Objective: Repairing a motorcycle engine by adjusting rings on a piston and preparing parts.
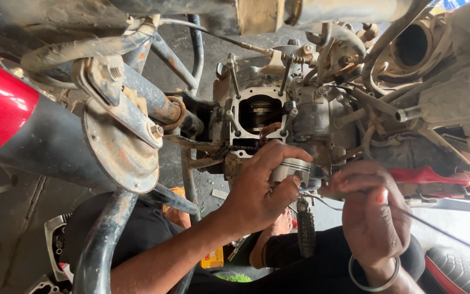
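My left hand (259, 188) grips a silver piston (292, 170) just below the open crankcase (259, 114) of a motorcycle engine. Long studs stick out around the square opening, and a chain (243, 148) runs along its lower edge. My right hand (368, 209), with a metal bangle at the wrist, pinches a small part at the piston's right side. A thin wire (436, 228) trails from that hand to the right. What the fingertips pinch is too small to tell.
A rusty frame tube and bracket plate (121, 130) cross the left. A red and black tank (6, 120) sits at far left. Hoses, cables and a red part (428, 175) crowd the right. A footpeg (305, 231) hangs below the piston. A tyre (458, 272) shows bottom right.
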